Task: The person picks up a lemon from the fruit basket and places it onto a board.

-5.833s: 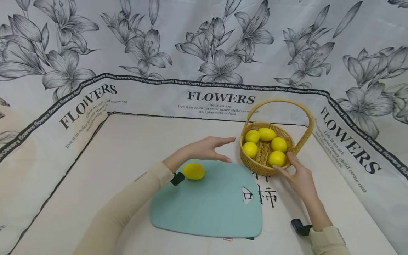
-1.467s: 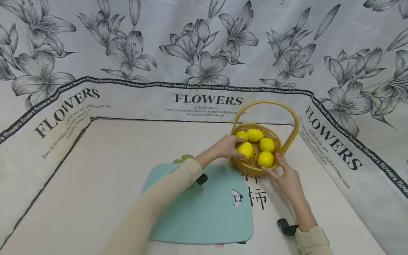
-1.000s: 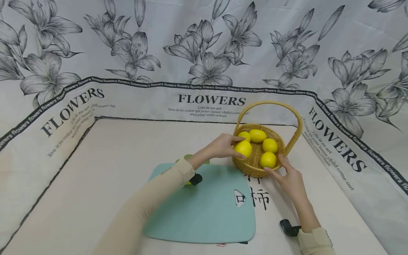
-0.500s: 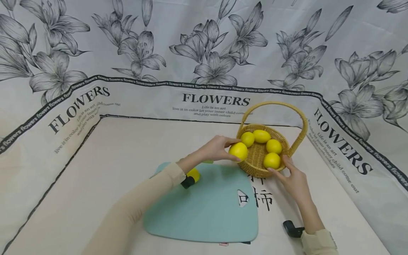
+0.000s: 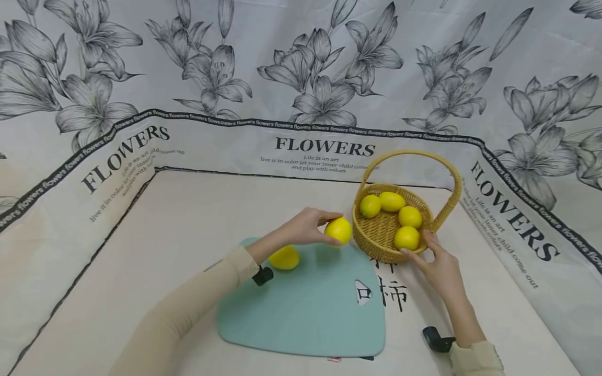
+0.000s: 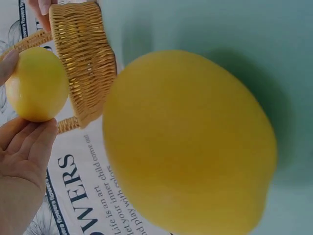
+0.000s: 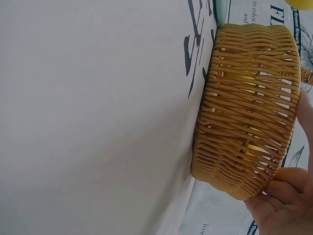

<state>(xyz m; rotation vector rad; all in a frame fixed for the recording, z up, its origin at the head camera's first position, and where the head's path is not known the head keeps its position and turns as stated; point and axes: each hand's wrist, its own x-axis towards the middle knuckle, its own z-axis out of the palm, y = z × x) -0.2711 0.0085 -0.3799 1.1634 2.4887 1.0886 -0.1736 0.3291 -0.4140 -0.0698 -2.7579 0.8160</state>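
Note:
A lemon [image 5: 338,231] is pinched between the thumb and fingers of my left hand [image 5: 305,228], just left of the basket and above the board's far edge. In the left wrist view this held lemon [image 6: 37,84] appears beside the basket wall. My right hand [image 5: 442,269] grips the near right rim of the wicker basket [image 5: 376,250]; the right wrist view shows fingers [image 7: 283,196] against its woven side. Several lemons lie inside, one of them a lemon [image 5: 407,238] close to my right thumb. Another lemon [image 5: 285,258] rests on the teal cutting board [image 5: 301,313], partly behind my left wrist.
The basket's tall arched handle [image 5: 414,153] rises over its opening. A pale tabletop [image 5: 188,224] carries black printed characters [image 5: 394,295] between board and basket. Floral curtains [image 5: 320,94] enclose the back and sides. Black wrist cameras [image 5: 437,339] jut out from both wrists.
My left hand, earlier empty beside the basket, reached in, took a lemon from its left side and has carried it out leftward. My right hand has kept its grip on the basket rim.

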